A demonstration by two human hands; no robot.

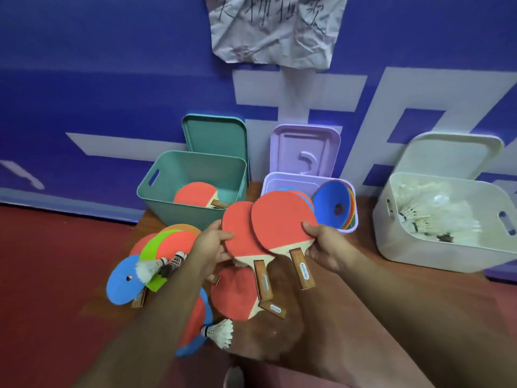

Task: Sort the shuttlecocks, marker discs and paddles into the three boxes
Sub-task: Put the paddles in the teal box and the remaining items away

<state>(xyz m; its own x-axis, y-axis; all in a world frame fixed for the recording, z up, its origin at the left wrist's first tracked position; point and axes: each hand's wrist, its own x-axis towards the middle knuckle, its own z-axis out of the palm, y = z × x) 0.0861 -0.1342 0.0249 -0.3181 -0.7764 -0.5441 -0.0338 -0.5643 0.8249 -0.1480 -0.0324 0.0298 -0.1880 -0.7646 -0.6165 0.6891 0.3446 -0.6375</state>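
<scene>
Two paddles hang over the table [349, 303], just short of the boxes, red blades overlapping. The left grip [212, 245] pinches the left paddle [240, 233] at its blade edge, thumb on the red face and fingers beneath. The right grip [321, 245] pinches the right paddle [282, 219] the same way near its shoulder. Neither holds a handle. Each paddle has a flat red rubber face, a pale wood collar and a brown handle with a small label. They look stiff and light, so an edge pinch should carry them, though the handle would give a surer hold.

One paddle lies in the green box [156, 203]. Discs fill the purple box [268, 180], and shuttlecocks the white box [419, 247]. On the table lie a third paddle [235, 295], a blue disc [123, 281] among others, and a shuttlecock [221, 331], feathered and probably easy to crush.
</scene>
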